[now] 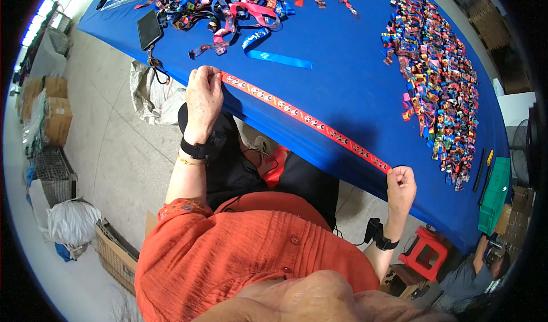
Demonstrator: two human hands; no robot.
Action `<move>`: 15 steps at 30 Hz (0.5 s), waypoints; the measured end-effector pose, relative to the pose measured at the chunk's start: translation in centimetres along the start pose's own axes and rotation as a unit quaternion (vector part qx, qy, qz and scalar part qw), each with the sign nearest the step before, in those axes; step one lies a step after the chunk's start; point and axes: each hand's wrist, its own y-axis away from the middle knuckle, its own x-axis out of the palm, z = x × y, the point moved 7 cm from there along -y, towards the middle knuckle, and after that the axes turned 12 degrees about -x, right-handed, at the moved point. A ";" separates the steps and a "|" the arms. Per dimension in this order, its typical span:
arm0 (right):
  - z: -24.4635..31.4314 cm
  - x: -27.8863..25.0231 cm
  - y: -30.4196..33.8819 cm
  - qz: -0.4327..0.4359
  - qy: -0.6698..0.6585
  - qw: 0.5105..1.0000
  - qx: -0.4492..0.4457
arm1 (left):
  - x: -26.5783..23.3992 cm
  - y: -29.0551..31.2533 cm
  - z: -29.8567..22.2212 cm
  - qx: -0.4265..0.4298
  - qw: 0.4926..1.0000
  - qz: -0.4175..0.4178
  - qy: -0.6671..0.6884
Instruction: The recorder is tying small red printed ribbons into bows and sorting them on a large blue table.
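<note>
A red printed ribbon strap [305, 118] is stretched taut between my two hands, slanting down from left to right over the table's near edge. My left hand [204, 96] pinches its upper left end. At the other end, my right hand [401, 188] grips it with curled fingers. Black straps circle both my wrists. Beyond the ribbon lies a blue strap [279, 58], partly curled, on the blue tabletop. Behind that spreads a tangled heap of colourful straps [228, 8], with a pink strap [255, 11] looped at its front.
Rows of bundled colourful straps [436, 88] cover the table's right side. A phone [149, 30] lies near the left edge. At the far right are a green tray [494, 195] and a yellow-tipped tool [489, 158]. A red stool [426, 252] and another person [471, 276] are at lower right.
</note>
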 end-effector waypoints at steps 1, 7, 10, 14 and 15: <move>0.2 0.1 0.0 0.000 -0.007 1.000 -0.005 | 0.0 0.0 -0.1 0.001 1.000 0.000 -0.005; 0.3 0.1 0.1 -0.001 -0.006 1.000 0.002 | 0.1 -0.3 0.1 0.012 1.000 -0.002 -0.003; 0.8 0.3 0.4 -0.010 -0.022 1.000 0.004 | 0.0 -0.3 0.1 0.017 1.000 -0.004 -0.002; 1.6 0.1 0.5 -0.023 0.036 0.999 -0.033 | 0.0 -0.2 -0.1 0.010 1.000 -0.003 -0.005; 2.0 0.0 0.6 -0.025 0.048 0.998 -0.037 | 0.0 -0.2 -0.1 0.009 1.000 -0.003 -0.008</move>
